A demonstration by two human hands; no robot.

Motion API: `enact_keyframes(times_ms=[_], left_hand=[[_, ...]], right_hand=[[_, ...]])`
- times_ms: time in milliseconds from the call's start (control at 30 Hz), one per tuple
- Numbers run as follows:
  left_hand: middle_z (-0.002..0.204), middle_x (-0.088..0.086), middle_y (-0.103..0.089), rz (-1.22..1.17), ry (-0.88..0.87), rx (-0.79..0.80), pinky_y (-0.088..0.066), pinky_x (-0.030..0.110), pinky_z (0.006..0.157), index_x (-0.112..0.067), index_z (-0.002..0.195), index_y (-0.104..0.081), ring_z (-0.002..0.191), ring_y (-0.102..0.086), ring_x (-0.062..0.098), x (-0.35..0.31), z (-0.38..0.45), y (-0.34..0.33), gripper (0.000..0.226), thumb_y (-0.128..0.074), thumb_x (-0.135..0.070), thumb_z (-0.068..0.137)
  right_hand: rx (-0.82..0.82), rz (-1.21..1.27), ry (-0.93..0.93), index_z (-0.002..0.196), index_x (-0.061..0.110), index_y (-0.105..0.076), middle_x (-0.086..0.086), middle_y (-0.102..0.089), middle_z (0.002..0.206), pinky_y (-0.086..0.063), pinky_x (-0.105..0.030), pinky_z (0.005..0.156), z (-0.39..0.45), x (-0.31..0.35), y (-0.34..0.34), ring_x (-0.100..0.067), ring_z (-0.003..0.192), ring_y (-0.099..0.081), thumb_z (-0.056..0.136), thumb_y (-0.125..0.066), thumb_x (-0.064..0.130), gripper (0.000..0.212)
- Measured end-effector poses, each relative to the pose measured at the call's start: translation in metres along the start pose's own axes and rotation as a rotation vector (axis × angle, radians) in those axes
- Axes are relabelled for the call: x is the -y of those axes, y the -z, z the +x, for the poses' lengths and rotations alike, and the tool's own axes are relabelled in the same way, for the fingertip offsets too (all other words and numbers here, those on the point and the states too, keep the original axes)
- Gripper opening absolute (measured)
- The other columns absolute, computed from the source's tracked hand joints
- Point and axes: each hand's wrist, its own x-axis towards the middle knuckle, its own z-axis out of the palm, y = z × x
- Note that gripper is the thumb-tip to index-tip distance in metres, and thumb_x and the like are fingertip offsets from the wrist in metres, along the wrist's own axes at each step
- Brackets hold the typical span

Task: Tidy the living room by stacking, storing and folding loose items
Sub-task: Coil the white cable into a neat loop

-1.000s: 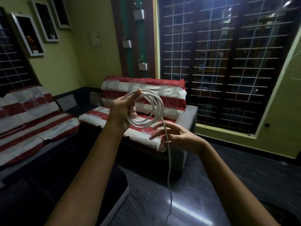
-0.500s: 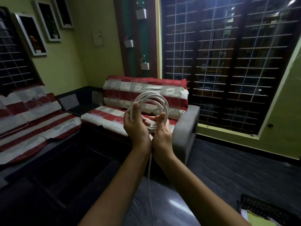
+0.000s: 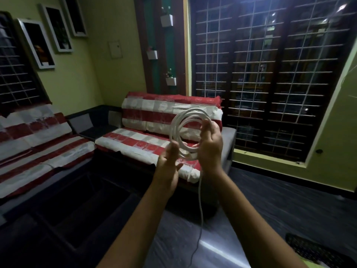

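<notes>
Head view, white cable (image 3: 190, 120) coiled in several loops, held mid-air before striped sofa (image 3: 154, 120), right hand (image 3: 211, 146) grip grasping coil's right edge, left hand (image 3: 167, 161) grip pinching lower-left edge, loose tail hanging to open dark floor (image 3: 289, 200) between forearms.

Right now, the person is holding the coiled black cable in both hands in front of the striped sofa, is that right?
Not quite: the head view shows the coiled cable is white, not black. Both the left hand and right hand do hold it in front of the striped sofa.
</notes>
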Motion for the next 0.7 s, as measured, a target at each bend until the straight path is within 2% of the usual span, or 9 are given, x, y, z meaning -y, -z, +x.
enact_keyframes(times_ms=[100,133,200,267,367,433,533,600,700], left_hand=[[0.082,0.005,-0.062,-0.058,0.136,0.131,-0.05,0.031,0.072,-0.007,0.102,-0.063,0.078,-0.06,0.019,-0.03,0.019,0.02,0.096,-0.027,-0.089,0.066],[0.076,0.007,-0.06,-0.058,0.205,0.19,-0.05,0.031,0.066,-0.003,0.096,-0.066,0.069,-0.058,0.019,-0.045,0.025,0.023,0.101,-0.023,-0.089,0.066],[0.073,0.013,-0.055,0.116,0.312,0.318,-0.046,0.031,0.063,0.006,0.092,-0.065,0.064,-0.051,0.023,-0.067,0.038,0.031,0.107,-0.027,-0.09,0.065],[0.068,0.012,-0.052,0.404,0.356,0.406,-0.044,0.033,0.064,0.003,0.083,-0.064,0.061,-0.048,0.022,-0.078,0.042,0.029,0.098,-0.036,-0.09,0.066],[0.068,0.006,-0.052,0.704,0.376,0.254,-0.05,0.03,0.06,-0.006,0.086,-0.067,0.058,-0.05,0.014,-0.077,0.04,0.012,0.082,-0.058,-0.082,0.056],[0.063,0.003,-0.048,0.731,0.287,0.12,-0.041,0.025,0.05,-0.004,0.086,-0.067,0.05,-0.043,0.012,-0.069,0.04,0.005,0.081,-0.065,-0.077,0.053],[0.041,-0.01,-0.042,0.666,0.083,-0.006,-0.028,0.018,0.04,-0.008,0.066,-0.06,0.037,-0.035,0.006,-0.056,0.038,-0.001,0.056,-0.069,-0.063,0.067],[0.032,-0.013,-0.038,0.663,-0.019,-0.026,-0.026,0.015,0.036,-0.009,0.062,-0.062,0.029,-0.033,0.001,-0.057,0.039,-0.002,0.047,-0.07,-0.053,0.074],[0.039,-0.012,-0.034,0.583,-0.104,-0.079,-0.024,0.018,0.039,-0.012,0.055,-0.05,0.035,-0.026,0.007,-0.065,0.043,0.007,0.052,-0.071,-0.059,0.066]], right_hand=[[0.365,-0.224,-0.014,0.084,0.027,-0.054,0.007,-0.054,0.074,-0.039,-0.028,0.064,0.011,0.007,0.009,-0.006,0.065,-0.048,0.099,-0.044,0.034,0.02],[0.447,-0.316,-0.015,0.082,0.026,-0.055,0.008,-0.054,0.073,-0.04,-0.03,0.064,0.013,0.009,0.008,-0.006,0.066,-0.049,0.099,-0.046,0.033,0.021],[0.582,-0.465,-0.02,0.086,0.018,-0.058,0.002,-0.06,0.08,-0.046,-0.039,0.072,0.016,0.014,0.007,-0.015,0.076,-0.057,0.098,-0.048,0.032,0.02],[0.712,-0.614,0.027,0.097,0.011,-0.06,-0.005,-0.065,0.094,-0.049,-0.04,0.084,0.018,0.02,0.009,-0.021,0.091,-0.062,0.098,-0.049,0.029,0.021],[0.802,-0.756,0.016,0.114,0.013,-0.06,-0.003,-0.064,0.109,-0.049,-0.032,0.091,0.018,0.029,0.008,-0.018,0.103,-0.061,0.1,-0.046,0.023,0.023],[0.823,-0.812,0.012,0.123,0.014,-0.057,-0.001,-0.063,0.115,-0.048,-0.029,0.093,0.02,0.034,0.007,-0.015,0.107,-0.06,0.101,-0.044,0.021,0.027],[0.841,-0.747,0.014,0.128,0.014,-0.052,0.001,-0.063,0.101,-0.052,-0.021,0.07,0.021,0.035,0.01,-0.007,0.079,-0.062,0.099,-0.047,0.029,0.033],[0.835,-0.602,-0.071,0.13,0.018,-0.05,-0.001,-0.065,0.093,-0.055,-0.026,0.068,0.023,0.031,0.019,-0.009,0.074,-0.062,0.092,-0.053,0.046,0.046],[0.909,-0.41,-0.357,0.118,0.019,-0.058,-0.011,-0.068,0.097,-0.057,-0.039,0.075,0.031,0.017,0.041,-0.022,0.082,-0.067,0.08,-0.058,0.063,0.059]])
